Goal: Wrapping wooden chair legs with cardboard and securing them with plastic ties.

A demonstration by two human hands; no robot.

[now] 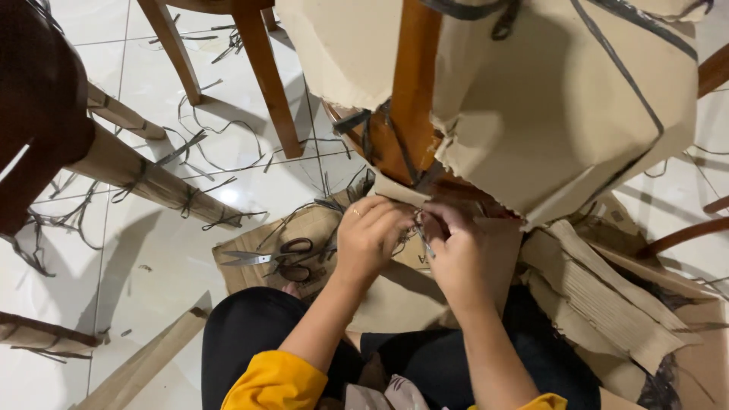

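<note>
My left hand [370,231] and my right hand [456,247] meet below a wooden chair part [414,83] that is wrapped in tan cardboard paper [547,99] and tied with dark strapping [634,76]. Both hands pinch at a thin dark strap and a loose paper edge [395,190] near the wood. A small thin metal item shows between my right fingers; I cannot tell what it is. A ring sits on a left finger. My legs in black trousers [258,326] lie below.
Scissors [277,254] lie on flat cardboard [304,228] to the left of my hands. Torn cardboard pieces [607,296] pile at the right. Wrapped chair legs [144,175], bare wooden legs [266,68] and cut strap bits [213,152] lie on the white tiles.
</note>
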